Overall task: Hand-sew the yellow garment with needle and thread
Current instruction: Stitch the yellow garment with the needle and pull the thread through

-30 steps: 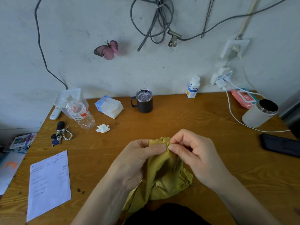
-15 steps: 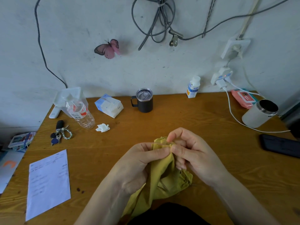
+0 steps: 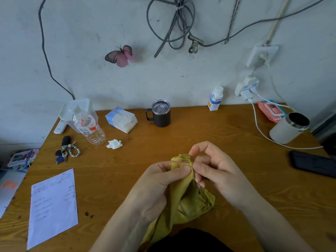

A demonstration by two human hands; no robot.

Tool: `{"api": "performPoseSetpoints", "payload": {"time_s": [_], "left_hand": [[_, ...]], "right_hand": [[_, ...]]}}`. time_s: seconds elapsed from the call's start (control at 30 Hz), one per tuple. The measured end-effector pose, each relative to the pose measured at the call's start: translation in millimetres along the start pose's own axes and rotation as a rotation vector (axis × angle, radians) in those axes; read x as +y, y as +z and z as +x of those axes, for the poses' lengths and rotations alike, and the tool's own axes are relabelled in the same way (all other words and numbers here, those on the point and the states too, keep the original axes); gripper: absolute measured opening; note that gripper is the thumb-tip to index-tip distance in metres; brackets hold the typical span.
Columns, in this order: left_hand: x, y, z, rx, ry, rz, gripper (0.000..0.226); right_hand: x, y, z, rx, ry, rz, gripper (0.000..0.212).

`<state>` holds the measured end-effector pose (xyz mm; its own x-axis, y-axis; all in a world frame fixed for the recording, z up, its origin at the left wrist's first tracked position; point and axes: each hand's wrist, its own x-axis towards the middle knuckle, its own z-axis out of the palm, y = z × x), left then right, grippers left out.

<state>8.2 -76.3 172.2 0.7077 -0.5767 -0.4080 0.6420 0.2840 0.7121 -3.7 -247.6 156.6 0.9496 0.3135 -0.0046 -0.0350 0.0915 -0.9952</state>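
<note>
Two hands met over the garment (image 3: 183, 200), a bunched yellow cloth held just above the table (image 3: 209, 135) in front of the person. The left hand (image 3: 156, 188) was closed on a fold of it, thumb pressed along the top edge. The right hand (image 3: 216, 170) pinched the same edge from the other side, thumb and forefinger tips together at the cloth, the other fingers curled loosely. A pale thread (image 3: 180, 162) ran along the fold between the two thumbs. No needle could be made out. Below the hands the cloth hung toward the person's lap.

Beyond the hands stood a dark mug (image 3: 161, 115), and left of it a tissue pack (image 3: 121, 119), a crumpled tissue (image 3: 114, 144) and a bottle (image 3: 91, 128) in a clear bag. Keys (image 3: 66, 151) lay farther left, with a sheet of paper (image 3: 52, 206) nearer the person. Right of the hands a white cup (image 3: 289, 128) leaned, a phone (image 3: 312, 163) lay flat, and a white cable (image 3: 261, 132) ran back to a charger (image 3: 246, 87) on the wall. A small white bottle (image 3: 215, 99) stood against that wall.
</note>
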Motion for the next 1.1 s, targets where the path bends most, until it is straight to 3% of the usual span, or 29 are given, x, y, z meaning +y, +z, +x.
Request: {"api": "performPoseSetpoints", "payload": {"time_s": [0.2,0.37,0.57,0.8,0.97,1.1], "left_hand": [[7.6,0.0,-1.4,0.224,-0.009,0.061,0.022],[8.4,3.2,-2.1,0.249,-0.008,0.090,0.014],[5.5,8.5,0.0,0.268,-0.006,0.134,0.018],[4.8,10.9,-0.1,0.327,0.007,0.169,0.016],[0.7,17.1,1.8,0.458,0.061,0.334,0.014],[-2.2,16.4,3.3,0.509,0.127,0.419,0.016]], "right_hand": [[-6.8,7.7,3.4,0.234,-0.257,-0.576,0.012],[-6.3,14.0,6.6,0.319,-0.454,-0.783,0.022],[3.7,22.1,7.5,0.452,-0.598,-0.751,0.018],[16.4,24.3,11.6,0.466,-0.552,-0.803,0.023],[24.9,32.4,13.9,0.551,-0.675,-0.888,0.030],[28.5,31.3,17.6,0.587,-0.755,-0.955,0.023]]}}
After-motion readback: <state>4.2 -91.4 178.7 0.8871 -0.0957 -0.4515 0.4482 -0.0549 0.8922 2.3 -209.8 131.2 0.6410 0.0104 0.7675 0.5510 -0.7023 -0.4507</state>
